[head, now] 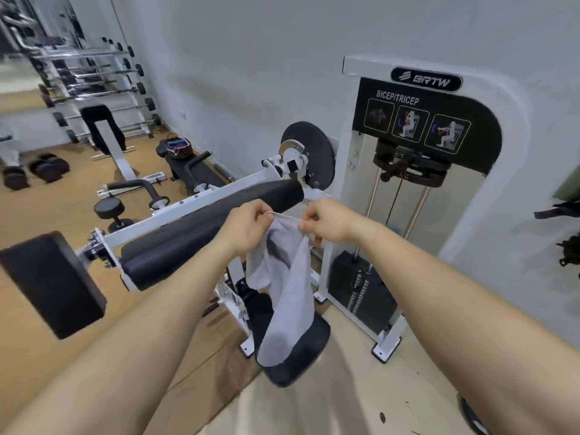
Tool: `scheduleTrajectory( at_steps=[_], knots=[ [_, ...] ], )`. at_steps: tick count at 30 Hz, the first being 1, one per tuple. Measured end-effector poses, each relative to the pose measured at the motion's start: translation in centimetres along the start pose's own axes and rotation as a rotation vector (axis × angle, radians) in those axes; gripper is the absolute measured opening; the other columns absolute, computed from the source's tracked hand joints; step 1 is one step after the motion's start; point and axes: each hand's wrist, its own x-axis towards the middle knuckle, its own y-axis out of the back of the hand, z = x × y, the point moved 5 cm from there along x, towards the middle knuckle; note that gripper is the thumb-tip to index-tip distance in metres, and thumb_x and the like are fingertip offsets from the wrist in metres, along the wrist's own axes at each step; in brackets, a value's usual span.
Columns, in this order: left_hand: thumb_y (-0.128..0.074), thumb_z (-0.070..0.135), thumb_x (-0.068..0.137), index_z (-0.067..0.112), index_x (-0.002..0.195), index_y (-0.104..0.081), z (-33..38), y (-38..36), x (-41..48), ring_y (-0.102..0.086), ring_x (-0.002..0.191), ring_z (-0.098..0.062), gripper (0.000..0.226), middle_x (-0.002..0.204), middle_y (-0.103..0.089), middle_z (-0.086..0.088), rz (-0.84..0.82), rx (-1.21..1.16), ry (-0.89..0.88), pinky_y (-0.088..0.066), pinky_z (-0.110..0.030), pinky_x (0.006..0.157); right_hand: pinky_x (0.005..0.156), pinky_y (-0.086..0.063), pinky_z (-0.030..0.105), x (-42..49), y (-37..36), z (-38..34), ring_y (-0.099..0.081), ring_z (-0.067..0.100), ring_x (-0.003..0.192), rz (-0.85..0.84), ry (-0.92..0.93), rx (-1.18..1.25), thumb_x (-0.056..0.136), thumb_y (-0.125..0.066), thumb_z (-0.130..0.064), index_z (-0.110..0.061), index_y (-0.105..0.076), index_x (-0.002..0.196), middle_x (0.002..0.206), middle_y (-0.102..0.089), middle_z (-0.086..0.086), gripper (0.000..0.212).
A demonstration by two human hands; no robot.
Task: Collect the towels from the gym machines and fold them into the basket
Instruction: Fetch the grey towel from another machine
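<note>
Just one towel (282, 277) here, whitish-grey with a darker patch, and it's hanging straight down from the fingers of both hands. The left hand (248, 227) is pinching the top edge between its thumb and curled fingers. The right hand (326, 222) is doing the same just beside it, so a short bit of hem is stretching between the two pinches. Both arms are reaching forward, nearly straight, with the backs of the hands facing up.

Below the fingers, the towel's bottom end is dangling in front of the single black seat (301, 356). Can't tell if it's touching. Just beyond the left fingertips, one long black arm pad (204, 227) is lying slantwise. Past the right fingers, the white BICEP/TRICEP tower (423, 127) is standing with its weight stack (361, 293) low down.

Far beyond the left fingers, one dark basket (177, 147) is sitting on a black bench (194, 174). It's holding something blue, too small to tell what. Further left, a barbell rack (94, 73) is standing by the wall, and some dumbbells (40, 167) are lying on the floor, too blurry to count.
</note>
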Motion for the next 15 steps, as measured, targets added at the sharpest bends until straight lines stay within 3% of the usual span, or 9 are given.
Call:
scheduleTrajectory(
  at_steps=[3,8,12,15],
  knots=[
    [-0.051,0.029,0.1,0.024,0.096,-0.063,-2.2,0.3,-5.3,-0.06,0.086,-0.012,0.013,0.091,-0.065,0.005,-0.01,-0.053,0.086,-0.046,-0.03,0.072,0.071,-0.049,0.036,-1.6,-5.4,-1.2,-0.059,0.02,0.073,-0.064,0.013,0.089,0.098,-0.054,-0.032,-0.008,-0.066,0.087,0.08,-0.065,0.009,0.029],
    [-0.053,0.03,0.099,0.024,0.091,-0.063,-6.2,3.1,-13.2,-0.059,0.086,-0.013,0.013,0.09,-0.064,0.005,-0.017,0.019,0.17,-0.045,-0.031,0.071,0.067,-0.043,0.037,-3.7,-13.4,-5.3,-0.053,0.02,0.074,-0.176,0.021,0.123,0.102,-0.044,-0.037,-0.021,-0.048,0.078,0.08,-0.057,0.002,0.03],
    [-0.055,0.033,0.098,0.032,0.084,-0.06,-10.6,6.7,-19.0,-0.058,0.085,-0.012,0.015,0.087,-0.063,0.007,-0.018,0.056,0.265,-0.043,-0.032,0.069,0.061,-0.037,0.03,-4.5,-18.4,-10.9,-0.052,0.017,0.071,-0.284,0.093,0.089,0.105,-0.043,-0.037,-0.021,-0.05,0.079,0.077,-0.054,0.002,0.031],
    [-0.056,0.03,0.098,0.028,0.083,-0.062,-14.2,10.2,-23.4,-0.057,0.085,-0.013,0.016,0.087,-0.063,0.006,0.024,0.057,0.332,-0.04,-0.031,0.07,0.064,-0.04,0.029,-4.7,-21.9,-15.7,-0.051,0.017,0.069,-0.362,0.14,0.095,0.104,-0.043,-0.043,-0.02,-0.051,0.077,0.074,-0.053,0.003,0.036]
  ],
)
